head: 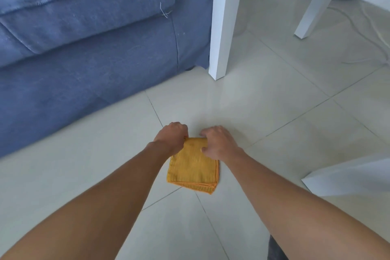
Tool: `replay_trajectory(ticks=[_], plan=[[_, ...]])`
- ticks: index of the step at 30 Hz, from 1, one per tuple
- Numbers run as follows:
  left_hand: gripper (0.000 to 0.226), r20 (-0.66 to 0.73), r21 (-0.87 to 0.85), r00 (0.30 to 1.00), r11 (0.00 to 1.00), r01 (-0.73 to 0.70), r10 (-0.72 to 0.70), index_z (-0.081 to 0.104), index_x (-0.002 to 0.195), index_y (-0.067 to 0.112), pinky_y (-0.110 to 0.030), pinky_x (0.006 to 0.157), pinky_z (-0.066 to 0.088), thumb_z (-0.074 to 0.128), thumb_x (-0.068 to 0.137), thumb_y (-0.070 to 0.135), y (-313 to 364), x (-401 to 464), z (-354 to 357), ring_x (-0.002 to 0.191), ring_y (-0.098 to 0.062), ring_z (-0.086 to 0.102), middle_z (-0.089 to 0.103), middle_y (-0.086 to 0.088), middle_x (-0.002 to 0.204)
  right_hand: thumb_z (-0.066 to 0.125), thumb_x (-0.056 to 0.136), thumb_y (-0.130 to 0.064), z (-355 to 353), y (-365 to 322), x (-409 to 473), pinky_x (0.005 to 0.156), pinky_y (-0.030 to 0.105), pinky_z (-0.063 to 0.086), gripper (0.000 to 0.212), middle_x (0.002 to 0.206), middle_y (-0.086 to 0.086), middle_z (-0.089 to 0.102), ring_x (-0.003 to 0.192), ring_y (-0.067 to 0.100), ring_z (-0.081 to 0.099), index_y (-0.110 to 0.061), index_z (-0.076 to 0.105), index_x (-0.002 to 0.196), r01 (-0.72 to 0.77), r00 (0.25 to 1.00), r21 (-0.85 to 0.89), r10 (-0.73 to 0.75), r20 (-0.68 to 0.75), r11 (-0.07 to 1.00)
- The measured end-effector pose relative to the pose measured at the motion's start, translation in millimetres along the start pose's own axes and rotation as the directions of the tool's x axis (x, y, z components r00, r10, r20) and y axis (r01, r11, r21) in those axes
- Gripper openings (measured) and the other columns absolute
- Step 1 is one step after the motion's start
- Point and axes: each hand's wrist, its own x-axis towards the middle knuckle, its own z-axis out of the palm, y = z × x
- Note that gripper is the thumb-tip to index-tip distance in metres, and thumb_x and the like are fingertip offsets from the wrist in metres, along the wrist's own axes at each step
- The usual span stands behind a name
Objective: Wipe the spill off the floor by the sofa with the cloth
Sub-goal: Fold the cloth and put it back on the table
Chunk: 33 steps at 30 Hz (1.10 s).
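Observation:
A folded orange cloth (193, 168) lies flat on the pale tiled floor (263, 112), a little in front of the blue sofa (84, 59). My left hand (172, 138) grips the cloth's far left corner with closed fingers. My right hand (217, 143) pinches the far right corner between thumb and fingers. Both forearms reach in from the bottom of the view. I cannot make out any spill on the tiles; part of the floor is hidden under the cloth and my hands.
A white table leg (223, 27) stands on the floor just right of the sofa's corner, with a second leg (314, 8) farther back right. A thin white cable (371, 44) trails across the tiles at the right. A white object's edge (348, 177) juts in at right.

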Motion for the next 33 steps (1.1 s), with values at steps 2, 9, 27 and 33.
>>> replay_trajectory(ticks=[2, 9, 27, 33], plan=[[0.028, 0.041, 0.007, 0.998, 0.999, -0.046, 0.046, 0.067, 0.111, 0.015, -0.037, 0.088, 0.055, 0.051, 0.092, 0.002, 7.3, -12.5, -19.6, 0.105, -0.026, 0.062, 0.065, -0.007, 0.117, 0.064, 0.087, -0.017, -14.4, -5.0, -10.8, 0.101, 0.038, 0.044, 0.03, 0.117, 0.005, 0.067, 0.116, 0.028, 0.056, -0.018, 0.067, 0.117, -0.015, 1.0, -0.042, 0.015, 0.008, 0.999], [0.03, -0.027, 0.057, 0.998, 0.997, -0.053, 0.055, 0.068, 0.112, 0.016, -0.036, 0.085, 0.052, 0.051, 0.09, 0.005, 36.7, -76.2, -103.9, 0.107, -0.027, 0.06, 0.067, -0.007, 0.115, 0.061, 0.087, -0.016, -92.0, -29.0, -61.9, 0.086, 0.034, 0.055, 0.021, 0.114, 0.008, 0.064, 0.101, 0.028, 0.065, -0.02, 0.068, 0.106, -0.082, 0.997, 0.089, 0.083, -0.006, 0.993], [0.02, -0.599, -0.174, 0.755, 0.876, -0.449, 0.268, 0.066, 0.099, 0.016, -0.03, 0.08, 0.042, 0.053, 0.091, 0.003, 238.8, -213.3, -362.9, 0.098, -0.021, 0.055, 0.062, -0.001, 0.104, 0.06, 0.095, -0.023, -407.9, 9.4, -298.5, 0.083, 0.029, 0.042, 0.017, 0.116, 0.009, 0.06, 0.107, 0.025, 0.057, -0.014, 0.063, 0.109, 0.042, 0.786, 0.286, 0.145, -0.6, 0.957], [0.012, -0.501, -0.375, 0.772, 0.705, -0.602, 0.392, 0.066, 0.099, 0.009, -0.027, 0.072, 0.055, 0.058, 0.094, 0.002, 331.5, -209.2, -383.5, 0.085, -0.02, 0.06, 0.061, 0.002, 0.086, 0.064, 0.093, -0.021, -457.5, 77.7, -357.6, 0.062, 0.029, 0.057, 0.009, 0.101, 0.005, 0.06, 0.072, 0.02, 0.065, -0.015, 0.066, 0.099, 0.001, 0.735, 0.463, 0.313, -0.602, 0.887]])
